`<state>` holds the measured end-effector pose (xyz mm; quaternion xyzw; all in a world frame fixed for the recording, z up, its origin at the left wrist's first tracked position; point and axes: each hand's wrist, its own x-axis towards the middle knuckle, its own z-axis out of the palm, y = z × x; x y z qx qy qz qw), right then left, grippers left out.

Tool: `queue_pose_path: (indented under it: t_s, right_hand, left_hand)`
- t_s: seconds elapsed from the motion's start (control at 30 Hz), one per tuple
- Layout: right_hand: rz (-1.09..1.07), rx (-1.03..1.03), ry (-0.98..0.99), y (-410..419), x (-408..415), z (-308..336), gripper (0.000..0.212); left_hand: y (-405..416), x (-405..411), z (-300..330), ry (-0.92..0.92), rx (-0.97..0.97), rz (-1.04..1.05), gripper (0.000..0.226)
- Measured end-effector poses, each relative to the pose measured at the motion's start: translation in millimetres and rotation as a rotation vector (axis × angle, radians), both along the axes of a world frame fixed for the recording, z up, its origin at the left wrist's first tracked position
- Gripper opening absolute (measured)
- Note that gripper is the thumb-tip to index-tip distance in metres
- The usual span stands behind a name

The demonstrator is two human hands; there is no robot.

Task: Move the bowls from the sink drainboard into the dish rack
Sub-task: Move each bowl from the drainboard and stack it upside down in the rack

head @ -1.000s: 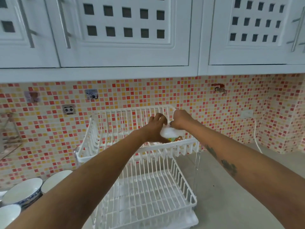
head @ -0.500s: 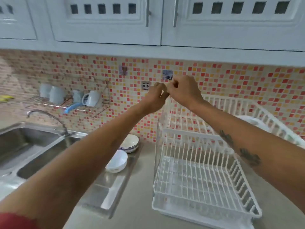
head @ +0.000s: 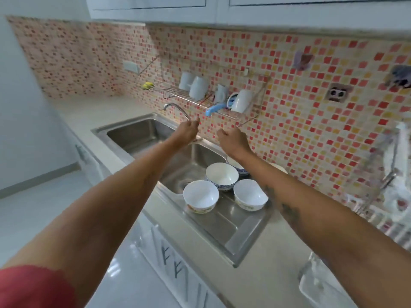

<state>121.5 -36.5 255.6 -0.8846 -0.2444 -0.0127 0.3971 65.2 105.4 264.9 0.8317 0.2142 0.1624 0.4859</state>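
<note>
Bare and loosely curled, the left hand (head: 188,130) and right hand (head: 231,138) are held above the steel sink (head: 138,134) with nothing gripped in either. Four bowls are left standing on the drainboard (head: 235,223), two plain white (head: 200,196) (head: 250,194) and two blue-patterned (head: 222,174) (head: 235,164), while the white dish rack (head: 387,181), blurred at the right edge, seems to hold something white. Most of the task is judged undone; the faucet (head: 178,108) and wall shelf of mugs (head: 200,87) lie behind, and little obstruction is seen.
</note>
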Motion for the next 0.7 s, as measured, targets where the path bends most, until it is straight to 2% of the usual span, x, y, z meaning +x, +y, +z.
queue_pose_path:
  t_s: [0.13, 0.23, 0.37, 0.53, 0.7]
  right_hand:
    - [-0.158, -0.008, 0.309, 23, 16, -79, 0.058]
    - [-0.272, 0.001, 0.467, 28, 27, -133, 0.064]
    - [-0.333, -0.028, 0.559, 28, 34, -182, 0.061]
    - [-0.271, -0.017, 0.525, 35, 29, -220, 0.052]
    - [-0.234, 0.03, 0.658, 39, 24, -238, 0.046]
  left_hand:
    - [46, -7, -69, 0.119, -0.163, 0.07, 0.066]
    - [60, -10, -121, 0.162, -0.343, 0.155, 0.077]
    - [59, -14, -172, 0.254, -0.505, 0.188, 0.07]
    - [49, -2, -205, 0.176, -0.514, 0.16, 0.046]
    - [42, 20, -232, 0.146, -0.612, 0.193, 0.046]
